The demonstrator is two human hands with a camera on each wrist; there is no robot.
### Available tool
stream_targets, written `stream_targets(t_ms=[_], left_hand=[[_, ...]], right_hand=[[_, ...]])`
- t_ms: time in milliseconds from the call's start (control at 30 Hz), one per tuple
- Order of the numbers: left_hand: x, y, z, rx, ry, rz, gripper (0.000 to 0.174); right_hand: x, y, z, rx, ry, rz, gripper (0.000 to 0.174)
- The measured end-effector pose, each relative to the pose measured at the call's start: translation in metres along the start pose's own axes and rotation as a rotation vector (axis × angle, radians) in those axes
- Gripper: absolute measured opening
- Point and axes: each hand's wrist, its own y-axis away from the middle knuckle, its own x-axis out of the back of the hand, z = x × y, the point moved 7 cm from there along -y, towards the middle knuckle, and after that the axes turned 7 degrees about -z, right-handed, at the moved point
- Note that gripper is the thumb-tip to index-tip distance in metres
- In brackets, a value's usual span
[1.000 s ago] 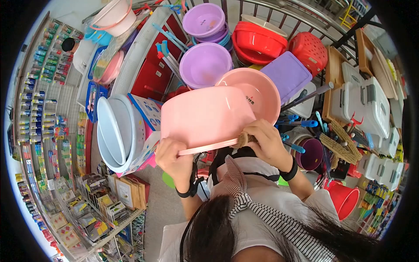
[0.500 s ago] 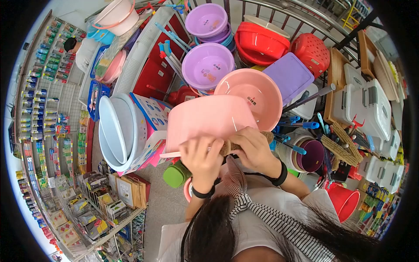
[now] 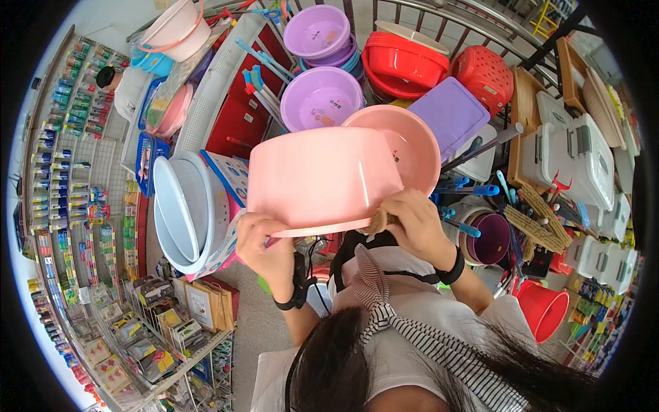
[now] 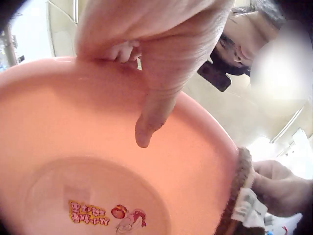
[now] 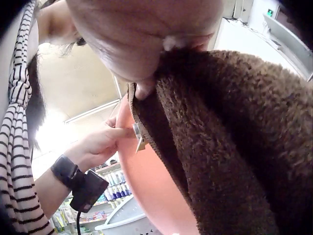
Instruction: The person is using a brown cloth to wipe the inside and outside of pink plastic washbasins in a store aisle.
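A pink basin (image 3: 322, 175) is held tilted, its outer side facing up in the head view and its printed inside showing in the left wrist view. My left hand (image 3: 264, 250) grips its rim at the left, the thumb (image 4: 155, 115) lying inside. At the rim's right end my right hand (image 3: 419, 226) pinches a brown fluffy cloth (image 5: 234, 127) with a white tag (image 4: 248, 208), and the cloth lies against the rim. Behind it rests a second pink basin (image 3: 419, 147).
Purple basins (image 3: 321, 99) and red basins (image 3: 405, 62) are stacked beyond, beside a purple lid (image 3: 449, 117). Pale blue tubs (image 3: 182, 213) stand left, near shelves of small goods (image 3: 86, 192). On the right are brushes (image 3: 535, 223), a red bucket (image 3: 542, 312) and lidded boxes (image 3: 580, 161).
Half a second ago both hands were close together at the cloth; since then my left hand has moved left to the basin's rim. The basin has risen slightly, and more of its outer side shows.
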Motion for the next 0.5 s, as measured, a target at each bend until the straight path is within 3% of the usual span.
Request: stream_targets(t_ms=[167, 233, 433, 500], left_hand=[[0.005, -0.004, -0.008, 0.047, -0.014, -0.053, 0.021], [-0.003, -0.002, 0.001, -0.005, -0.163, -0.018, 0.023], [-0.049, 0.010, 0.047, -0.206, -0.178, -0.213, 0.022], [-0.050, 0.010, 0.040, -0.152, -0.126, -0.223, 0.021]], right_hand=[[-0.001, 0.010, 0.011, -0.077, -0.021, 0.017, 0.042], [-0.001, 0.007, 0.016, -0.111, -0.071, 0.090, 0.040], [-0.012, -0.008, -0.005, -0.004, -0.017, 0.050, 0.041], [-0.011, -0.009, -0.005, -0.001, -0.010, 0.037, 0.042]])
